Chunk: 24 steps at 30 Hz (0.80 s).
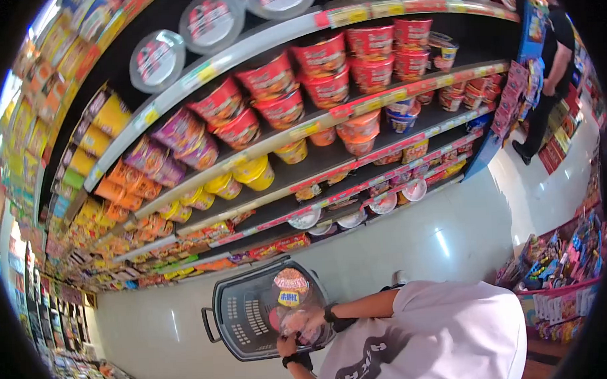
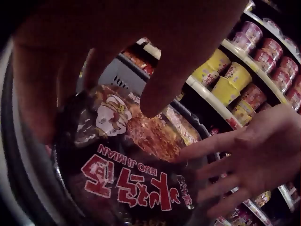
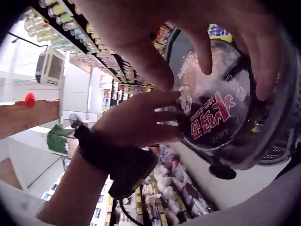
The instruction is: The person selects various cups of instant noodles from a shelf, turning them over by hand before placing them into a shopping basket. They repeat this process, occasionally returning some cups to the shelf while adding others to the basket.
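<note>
A round black-lidded instant noodle bowl, its lid marked HUO JI MIAN, lies between both hands at the near end of a grey shopping basket. My left hand grips it, fingers down its side and one digit over the lid in the left wrist view. From the opposite side my right hand touches the rim with straight, spread fingers. The lid faces up in the right wrist view, partly covered by fingers. Beside the hands in the basket sits another noodle pack with a pink and blue-yellow label.
Long shelves of stacked noodle bowls run past the basket's far side. A display of bagged goods stands at the right, and another person is in the aisle behind it. Pale tiled floor shows between.
</note>
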Tool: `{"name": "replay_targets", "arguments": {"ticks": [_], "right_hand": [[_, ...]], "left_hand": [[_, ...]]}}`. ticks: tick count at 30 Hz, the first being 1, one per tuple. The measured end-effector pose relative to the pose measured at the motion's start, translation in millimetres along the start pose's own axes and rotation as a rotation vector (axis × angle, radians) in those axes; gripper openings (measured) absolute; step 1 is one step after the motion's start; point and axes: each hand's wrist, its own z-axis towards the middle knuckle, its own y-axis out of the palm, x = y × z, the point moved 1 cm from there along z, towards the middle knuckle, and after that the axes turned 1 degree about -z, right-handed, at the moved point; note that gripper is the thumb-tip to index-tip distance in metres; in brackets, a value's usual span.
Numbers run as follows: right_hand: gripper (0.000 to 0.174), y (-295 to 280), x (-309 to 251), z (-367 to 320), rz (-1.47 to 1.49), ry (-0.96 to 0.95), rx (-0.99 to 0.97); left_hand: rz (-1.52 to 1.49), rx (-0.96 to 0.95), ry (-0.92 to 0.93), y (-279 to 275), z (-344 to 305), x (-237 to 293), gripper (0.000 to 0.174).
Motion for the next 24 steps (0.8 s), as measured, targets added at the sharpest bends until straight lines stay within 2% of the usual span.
{"name": "replay_targets", "arguments": {"ticks": [1, 5, 6, 9, 11, 12, 14, 15, 17, 18, 19, 20, 22, 23, 24], "right_hand": [[0.071, -1.8, -5.3, -10.2, 0.027, -0.004, -0.043], [0.066, -11.7, -24.3, -63.8, 0.095, -0.026, -0.142], [0.065, -15.3, -26.2, -77.7, 0.109, -0.038, -0.148], [0.063, -39.3, -12.7, -112.5, 0.139, -0.175, -0.028], [0.063, -62.0, 5.8, -135.8, 0.165, -0.292, 0.081], [0.063, -76.8, 9.6, -155.4, 0.058, -0.484, 0.241], [0.061, -112.9, 6.2, -208.4, 0.105, -0.463, 0.403], [0.061, -133.6, -3.0, -243.5, 0.126, -0.45, 0.485], [0.059, -163.1, -4.3, -306.3, 0.386, -0.259, 0.566], [0.058, -177.1, 0.4, -335.0, 0.517, -0.164, 0.606], [0.058, -191.7, 8.2, -363.0, 0.562, -0.263, 0.652], [0.059, -202.6, 16.6, -390.6, 0.607, -0.363, 0.697], [0.056, -210.9, 23.8, -445.8, 0.755, -0.435, 0.859], [0.056, -213.6, 24.0, -471.9, 0.679, -0.486, 0.923], [0.056, -216.9, 22.5, -497.5, 0.6, -0.537, 0.988]], "left_hand": [[0.093, 0.113, 0.034, 3.7, 13.6, -28.1, 0.046], [0.076, 0.159, 0.107, -21.1, -18.4, 8.4, 0.04], [0.056, 0.189, 0.131, -24.1, -47.3, 49.3, 0.037], [-0.018, 0.15, 0.184, -12.0, -75.5, 98.3, 0.039], [-0.006, 0.059, 0.24, 9.3, -75.0, 112.2, 0.036], [-0.046, 0.028, 0.291, 22.1, -85.3, 137.1, 0.036], [-0.168, -0.093, 0.383, 48.9, -106.3, 184.6, 0.04], [-0.116, -0.11, 0.367, 60.1, -133.3, 227.3, 0.041], [-0.339, -0.274, 0.357, 96.3, -128.2, 244.7, 0.044], [-0.43, -0.313, 0.441, 117.4, -129.3, 255.3, 0.047], [-0.52, -0.352, 0.525, 136.2, -133.8, 269.9, 0.05], [-0.414, -0.436, 0.548, 140.8, -153.6, 301.0, 0.056], [-0.576, -0.602, 0.663, 166.1, -187.3, 346.0, 0.06], [-0.55, -0.685, 0.652, 177.7, -187.8, 353.4, 0.072], [-0.522, -0.75, 0.689, 185.7, -199.7, 370.0, 0.073]]}}
